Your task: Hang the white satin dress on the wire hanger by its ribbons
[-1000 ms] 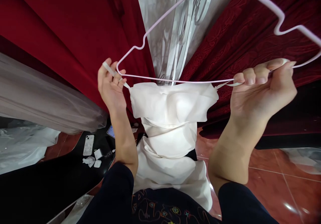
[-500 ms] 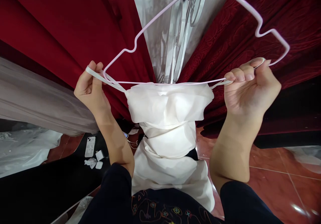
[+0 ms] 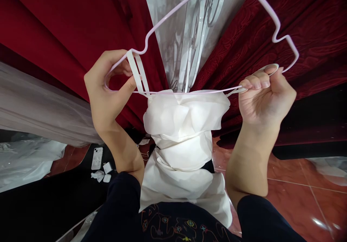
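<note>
A white dress with thin straps and a loose, folded top hangs down in front of me. Over it is a pale pink clothes hanger, its upper end cut off by the frame. The dress's left strap loops over the hanger's left arm, beside the notch. My left hand curls around that end of the hanger, thumb and fingers closed at the strap. My right hand grips the other strap near the hanger's right end, with a loop of it by the thumb.
Dark red curtains flank a white metal stand behind the hanger. On a black surface at left lie a white phone, a charger and a small case. Red tiles cover the floor.
My left hand has moved inward and turned around the hanger's end; the left strap, earlier stretched outside it, now loops over the hanger arm. My right hand keeps its grip, shifted slightly left.
</note>
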{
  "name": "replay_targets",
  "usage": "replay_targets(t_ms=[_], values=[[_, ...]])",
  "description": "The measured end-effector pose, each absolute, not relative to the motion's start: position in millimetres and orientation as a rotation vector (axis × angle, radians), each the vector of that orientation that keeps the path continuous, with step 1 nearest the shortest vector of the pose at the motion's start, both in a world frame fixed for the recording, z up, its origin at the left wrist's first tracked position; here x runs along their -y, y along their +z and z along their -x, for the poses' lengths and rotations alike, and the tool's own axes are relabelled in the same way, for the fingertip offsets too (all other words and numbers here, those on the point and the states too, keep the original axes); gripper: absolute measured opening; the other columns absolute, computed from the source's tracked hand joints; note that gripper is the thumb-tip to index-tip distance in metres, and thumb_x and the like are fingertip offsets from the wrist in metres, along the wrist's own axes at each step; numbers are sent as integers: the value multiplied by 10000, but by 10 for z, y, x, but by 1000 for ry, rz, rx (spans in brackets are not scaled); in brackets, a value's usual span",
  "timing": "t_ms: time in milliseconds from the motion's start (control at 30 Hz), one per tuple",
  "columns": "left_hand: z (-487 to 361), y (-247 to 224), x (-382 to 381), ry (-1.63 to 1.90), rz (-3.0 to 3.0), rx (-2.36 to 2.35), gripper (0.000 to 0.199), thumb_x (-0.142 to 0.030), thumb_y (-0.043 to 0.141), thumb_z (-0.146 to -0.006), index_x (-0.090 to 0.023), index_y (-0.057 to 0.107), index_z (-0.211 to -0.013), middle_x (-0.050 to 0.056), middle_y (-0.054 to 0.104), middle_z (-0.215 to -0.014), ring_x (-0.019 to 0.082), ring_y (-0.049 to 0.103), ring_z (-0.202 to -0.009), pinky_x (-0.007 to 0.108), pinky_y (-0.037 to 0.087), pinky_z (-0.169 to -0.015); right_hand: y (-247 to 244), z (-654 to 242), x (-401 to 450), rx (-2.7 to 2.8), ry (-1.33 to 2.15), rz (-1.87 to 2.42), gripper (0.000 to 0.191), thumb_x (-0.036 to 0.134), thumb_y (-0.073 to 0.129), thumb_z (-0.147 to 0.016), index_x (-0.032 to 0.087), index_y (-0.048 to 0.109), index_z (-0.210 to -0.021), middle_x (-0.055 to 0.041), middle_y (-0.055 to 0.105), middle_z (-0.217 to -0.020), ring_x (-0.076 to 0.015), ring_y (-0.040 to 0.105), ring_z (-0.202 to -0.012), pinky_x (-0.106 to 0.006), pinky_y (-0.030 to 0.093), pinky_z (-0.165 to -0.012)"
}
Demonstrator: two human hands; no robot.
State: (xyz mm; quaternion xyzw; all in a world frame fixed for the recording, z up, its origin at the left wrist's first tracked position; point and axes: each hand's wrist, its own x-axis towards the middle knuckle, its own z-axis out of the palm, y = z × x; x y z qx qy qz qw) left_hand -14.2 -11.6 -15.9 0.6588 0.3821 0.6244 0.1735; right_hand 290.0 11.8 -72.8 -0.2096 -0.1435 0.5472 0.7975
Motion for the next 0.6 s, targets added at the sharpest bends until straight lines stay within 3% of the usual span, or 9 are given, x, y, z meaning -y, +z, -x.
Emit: replay_targets(t_ms=[100,200,267,367,433,533,600], values=[[156,-88,188,1672,-1967,-1196,288,-102,799,-850,-239,809,-1104,66,654,-1009,250,581,-973,378,524,-952,-728,-2895,-116,315,1173,465,478,278,265,-1069,130,539,-707,81,205,-575,-18,251,-471,-165,358,-514],[135,9,245,1656,-1952,-1288,390,-17,867,-731,-264,834,-1031,70,666,-1010,287,592,-1053,379,518,-1022,-741,-2885,-115,319,1166,483,462,271,278,-1066,132,541,-712,78,200,-589,-18,244,-481,-165,354,-523],[117,61,265,1635,-1991,-1293,524,31,871,-688,-300,831,-1091,68,681,-1065,307,597,-1105,402,511,-1076,-753,-2877,-116,319,1166,485,452,269,287,-1064,133,536,-712,78,199,-594,-17,240,-485,-161,352,-525],[100,57,249,1541,-2146,-1243,559,-27,826,-797,-321,769,-1269,72,672,-1190,303,570,-1143,451,447,-1156,-765,-2870,-115,328,1171,477,450,267,285,-1063,135,530,-710,77,205,-594,-18,239,-489,-160,352,-528],[86,-24,194,1618,-2085,-1179,461,-49,781,-861,-269,765,-1265,80,655,-1213,268,576,-1125,416,472,-1106,-769,-2866,-112,336,1162,473,452,275,285,-1063,138,527,-707,75,208,-589,-23,232,-494,-162,351,-527],[42,-246,64,2041,-1576,-961,311,-40,719,-885,-195,749,-1152,54,647,-1064,170,631,-917,290,552,-842,-786,-2842,-107,355,1152,486,451,298,292,-1062,149,529,-707,69,210,-582,-39,230,-502,-175,368,-534],[-5,-412,-10,2106,-1096,-718,153,-223,634,-993,-173,698,-1123,36,660,-916,127,616,-708,266,555,-685,-805,-2809,-105,363,1152,499,438,300,303,-1057,155,529,-710,65,209,-585,-46,237,-505,-183,383,-541]])
